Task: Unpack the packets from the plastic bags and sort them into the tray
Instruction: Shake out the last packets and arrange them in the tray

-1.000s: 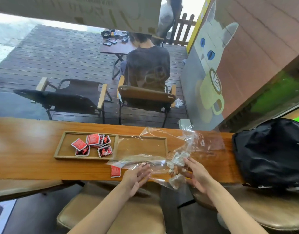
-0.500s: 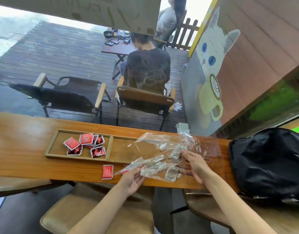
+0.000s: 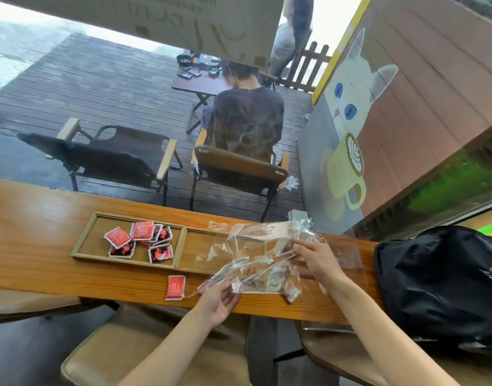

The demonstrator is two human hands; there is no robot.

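Wooden tray (image 3: pixel 82 240) on table (image 3: pixel 30 218): two compartments. Left compartment: red packets (image 3: pixel 140 240), loosely heaped. Right compartment: bare, partly under the clear plastic bag (image 3: pixel 256 254). Just outside the tray's near edge: one red packet (image 3: pixel 175 287) on the table. Left hand (image 3: pixel 219 300): pinching the bag's near corner. Right hand (image 3: pixel 317 259): gripping the bag's far side; pale packets (image 3: pixel 275 278) inside. Right of the tray: black bag (image 3: pixel 445 282).
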